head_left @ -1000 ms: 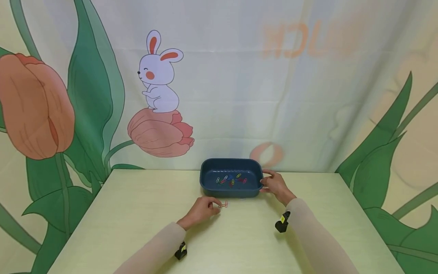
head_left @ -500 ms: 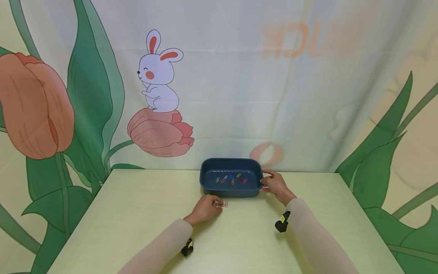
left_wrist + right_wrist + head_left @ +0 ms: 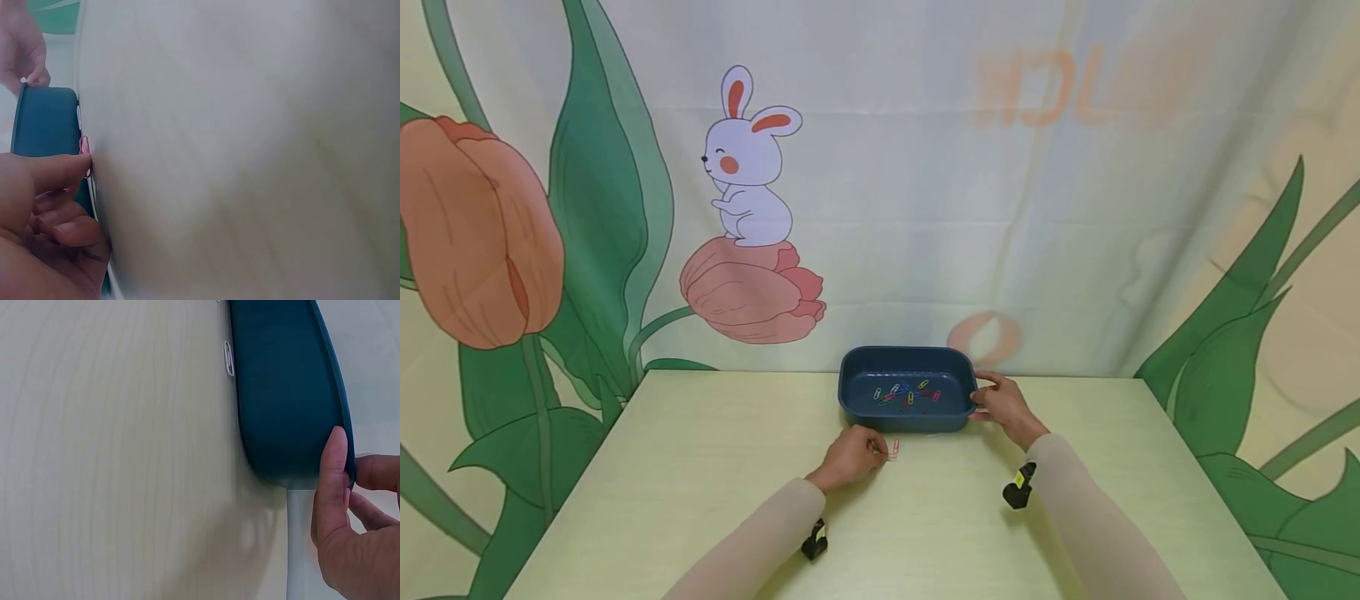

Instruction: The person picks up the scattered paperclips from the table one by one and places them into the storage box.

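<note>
A dark blue plastic tray (image 3: 907, 423) stands near the table's back edge, with several coloured paper clips (image 3: 911, 398) lying inside. My right hand (image 3: 1006, 410) pinches the rim at its right end, thumb on one side and fingers on the other, as the right wrist view shows. In front of the tray, my left hand (image 3: 852, 457) is low at the table, its fingertips right at a reddish paper clip (image 3: 896, 447). From the left wrist, one digit reaches to that clip (image 3: 85, 145) while other fingers curl below; I cannot tell whether they pinch one.
A white paper clip (image 3: 229, 358) lies against the tray's front wall. Behind the pale wooden table (image 3: 700, 450) hangs a curtain (image 3: 880, 192) printed with tulips and a rabbit.
My left hand has moved slightly right and away from me over the second. The paper clips at its fingertips have shifted a little. The right hand and the tray stay put.
</note>
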Demonstrator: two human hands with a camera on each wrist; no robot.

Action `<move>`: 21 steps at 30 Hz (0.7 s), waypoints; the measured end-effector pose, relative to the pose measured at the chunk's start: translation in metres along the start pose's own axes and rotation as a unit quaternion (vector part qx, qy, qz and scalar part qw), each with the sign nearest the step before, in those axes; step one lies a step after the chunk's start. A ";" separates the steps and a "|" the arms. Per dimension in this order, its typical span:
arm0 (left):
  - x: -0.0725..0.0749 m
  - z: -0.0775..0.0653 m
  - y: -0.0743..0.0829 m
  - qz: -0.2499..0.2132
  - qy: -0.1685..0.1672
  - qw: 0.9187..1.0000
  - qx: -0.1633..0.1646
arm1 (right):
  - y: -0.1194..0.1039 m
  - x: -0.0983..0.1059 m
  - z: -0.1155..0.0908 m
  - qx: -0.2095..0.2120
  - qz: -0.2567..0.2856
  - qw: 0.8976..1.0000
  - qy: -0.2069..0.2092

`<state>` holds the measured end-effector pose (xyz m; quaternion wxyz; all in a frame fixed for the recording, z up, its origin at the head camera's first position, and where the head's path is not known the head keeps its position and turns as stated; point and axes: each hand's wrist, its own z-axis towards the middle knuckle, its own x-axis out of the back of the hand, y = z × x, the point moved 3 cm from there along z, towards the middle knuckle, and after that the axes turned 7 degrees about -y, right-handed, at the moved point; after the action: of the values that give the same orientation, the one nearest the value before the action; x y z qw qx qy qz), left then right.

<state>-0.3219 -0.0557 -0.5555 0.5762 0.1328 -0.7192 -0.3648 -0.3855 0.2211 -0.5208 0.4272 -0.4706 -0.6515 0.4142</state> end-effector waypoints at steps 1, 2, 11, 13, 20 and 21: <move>0.000 0.000 0.000 -0.002 -0.002 1.000 0.001 | 0.000 0.000 0.000 0.000 0.000 1.000 0.000; 0.000 -0.001 -0.001 -0.004 -0.004 1.000 0.000 | 0.001 0.000 0.000 0.000 0.001 1.000 0.000; 0.006 -0.015 0.008 -0.014 -0.028 0.998 -0.047 | 0.005 0.001 0.003 -0.002 0.000 1.000 0.000; 0.010 -0.019 0.011 -0.018 -0.032 0.998 -0.049 | 0.005 0.001 0.003 0.000 0.000 1.000 0.001; 0.033 -0.027 0.023 -0.038 -0.035 0.997 -0.052 | 0.003 0.001 0.003 0.004 -0.005 1.000 0.001; 0.038 -0.028 0.025 -0.041 -0.034 0.997 -0.051 | 0.003 0.001 0.004 0.004 -0.005 1.000 0.001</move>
<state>-0.3014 -0.0715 -0.5091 0.5419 0.1203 -0.7125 -0.4292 -0.3884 0.2226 -0.5242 0.4319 -0.4660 -0.6517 0.4142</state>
